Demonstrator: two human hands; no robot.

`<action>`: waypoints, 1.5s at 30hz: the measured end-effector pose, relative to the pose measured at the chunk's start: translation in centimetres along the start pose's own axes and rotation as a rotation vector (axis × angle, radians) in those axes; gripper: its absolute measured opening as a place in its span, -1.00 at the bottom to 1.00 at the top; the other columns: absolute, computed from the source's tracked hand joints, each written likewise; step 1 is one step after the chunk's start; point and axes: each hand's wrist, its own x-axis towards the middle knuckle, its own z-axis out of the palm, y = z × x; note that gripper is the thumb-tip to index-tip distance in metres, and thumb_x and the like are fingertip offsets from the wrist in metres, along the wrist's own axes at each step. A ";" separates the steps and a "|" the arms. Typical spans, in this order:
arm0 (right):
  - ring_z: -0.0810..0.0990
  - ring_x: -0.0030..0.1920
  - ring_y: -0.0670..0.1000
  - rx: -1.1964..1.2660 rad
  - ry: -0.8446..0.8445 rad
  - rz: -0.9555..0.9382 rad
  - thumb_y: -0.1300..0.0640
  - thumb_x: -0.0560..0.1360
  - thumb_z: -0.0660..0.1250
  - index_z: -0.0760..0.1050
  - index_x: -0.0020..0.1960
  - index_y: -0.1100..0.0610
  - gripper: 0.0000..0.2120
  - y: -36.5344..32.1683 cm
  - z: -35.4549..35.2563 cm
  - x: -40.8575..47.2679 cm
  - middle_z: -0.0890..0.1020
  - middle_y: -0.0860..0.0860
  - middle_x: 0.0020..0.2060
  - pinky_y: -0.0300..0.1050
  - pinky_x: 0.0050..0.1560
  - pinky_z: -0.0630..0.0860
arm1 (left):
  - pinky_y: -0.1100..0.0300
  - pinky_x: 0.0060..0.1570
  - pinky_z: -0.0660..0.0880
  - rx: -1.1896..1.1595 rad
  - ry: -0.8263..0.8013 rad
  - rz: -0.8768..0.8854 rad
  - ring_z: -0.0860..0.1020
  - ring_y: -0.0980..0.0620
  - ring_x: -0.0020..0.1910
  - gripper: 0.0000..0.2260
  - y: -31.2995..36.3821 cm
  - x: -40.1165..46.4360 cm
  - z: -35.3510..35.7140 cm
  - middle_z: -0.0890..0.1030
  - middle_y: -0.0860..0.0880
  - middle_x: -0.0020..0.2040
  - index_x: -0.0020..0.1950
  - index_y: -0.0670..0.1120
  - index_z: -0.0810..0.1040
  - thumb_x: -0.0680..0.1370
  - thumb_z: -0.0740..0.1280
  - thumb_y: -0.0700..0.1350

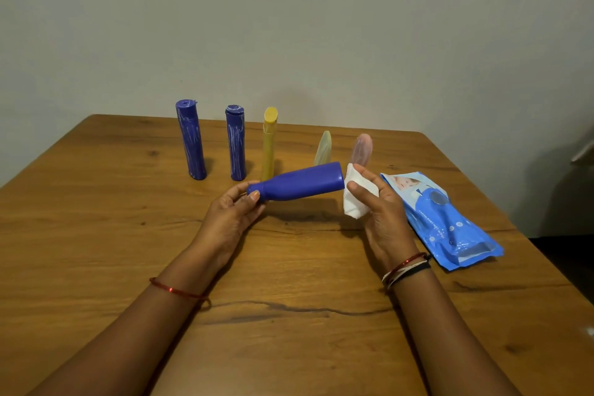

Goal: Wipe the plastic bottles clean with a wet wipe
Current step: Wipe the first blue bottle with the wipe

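Fingers (254, 194) of the left hand (229, 212) are curled round the neck of a blue bottle (305, 182), which is held on its side above the table (96, 235), base toward the right. A crumpled white wet wipe (355, 196) is pinched in the right hand (382, 209) and pressed against the bottle's base. The held bottle's body looks smooth and unmarked, so it is judged nearly done. Two tall blue bottles (191, 140) standing at the back are streaked with pale marks and appear unwiped; a yellow bottle (269, 145), a pale clear bottle (323, 149) and a pinkish bottle (361, 149) are lined up beside them, their condition hard to tell. A blue wipes pack (443, 222) is laid near the right wrist. Brown wood grain is shown on the table, with a plain pale wall (289, 26) behind.
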 end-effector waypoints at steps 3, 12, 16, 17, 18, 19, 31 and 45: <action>0.53 0.17 0.00 -0.078 -0.050 -0.026 -0.05 0.19 0.51 0.54 0.16 -0.17 -0.47 0.1 0.0 -0.1 0.57 -0.06 0.15 -0.10 -0.07 0.58 | 0.26 -0.01 0.55 0.007 0.016 -0.001 0.58 0.06 0.07 -0.80 0.0 0.2 0.0 0.61 -0.06 0.09 0.14 -0.08 0.54 0.59 0.24 -0.29; 0.47 0.21 -0.06 -0.231 -0.137 -0.063 0.02 0.24 0.48 0.49 0.14 -0.26 -0.50 -0.1 -0.4 0.0 0.51 -0.14 0.15 -0.17 -0.06 0.59 | 0.22 0.06 0.55 0.059 0.018 -0.009 0.60 0.08 0.03 -0.75 -0.1 0.7 0.0 0.62 -0.06 0.09 0.25 -0.15 0.50 0.58 0.24 -0.29; 0.46 0.21 -0.09 -0.319 -0.158 -0.099 0.15 0.38 0.45 0.45 0.19 -0.22 -0.53 0.0 -1.0 0.1 0.49 -0.18 0.13 -0.22 -0.08 0.58 | 0.22 0.08 0.55 0.089 0.022 0.020 0.61 0.08 0.03 -0.74 -0.4 0.7 -0.1 0.62 -0.08 0.10 0.26 -0.16 0.50 0.58 0.25 -0.29; 0.46 0.19 -0.13 -0.353 -0.155 -0.119 0.17 0.40 0.44 0.43 0.20 -0.20 -0.54 0.0 -1.1 0.1 0.49 -0.22 0.11 -0.31 -0.13 0.56 | 0.22 0.06 0.56 0.096 0.020 0.019 0.61 0.08 0.03 -0.73 -0.5 0.7 -0.2 0.63 -0.08 0.10 0.26 -0.16 0.51 0.57 0.26 -0.28; 0.46 0.16 -0.19 -0.381 -0.149 -0.138 0.19 0.41 0.43 0.42 0.20 -0.18 -0.54 0.0 -1.1 0.1 0.49 -0.25 0.09 -0.38 -0.16 0.53 | 0.23 0.05 0.57 0.101 0.021 0.017 0.62 0.08 0.04 -0.73 -0.6 0.8 -0.3 0.63 -0.08 0.10 0.26 -0.15 0.51 0.57 0.27 -0.28; 0.47 0.13 -0.25 -0.397 -0.145 -0.158 0.20 0.41 0.43 0.43 0.19 -0.17 -0.55 -0.1 -1.0 0.1 0.49 -0.27 0.07 -0.42 -0.17 0.51 | 0.23 0.03 0.57 0.104 0.023 0.015 0.62 0.08 0.05 -0.74 -0.6 0.8 -0.4 0.64 -0.08 0.10 0.25 -0.14 0.52 0.56 0.27 -0.28; 0.58 0.08 0.04 -0.266 0.005 -0.128 0.27 0.38 0.44 0.60 -0.11 -0.08 -0.74 -0.4 -1.1 0.3 0.64 -0.05 -0.03 0.04 -0.05 0.60 | 0.14 0.17 0.49 0.085 0.058 0.025 0.54 0.01 0.11 -0.69 0.0 0.0 0.5 0.57 -0.12 0.14 0.34 -0.23 0.42 0.60 0.21 -0.31; 0.49 0.09 -0.29 -0.432 0.009 -0.216 0.16 0.45 0.42 0.47 0.23 -0.02 -0.63 0.2 0.1 -0.3 0.54 -0.18 0.06 -0.47 -0.20 0.47 | 0.15 0.15 0.52 0.115 0.038 -0.024 0.56 0.02 0.07 -0.73 0.3 -0.4 0.7 0.58 -0.07 0.03 0.28 -0.21 0.47 0.58 0.23 -0.31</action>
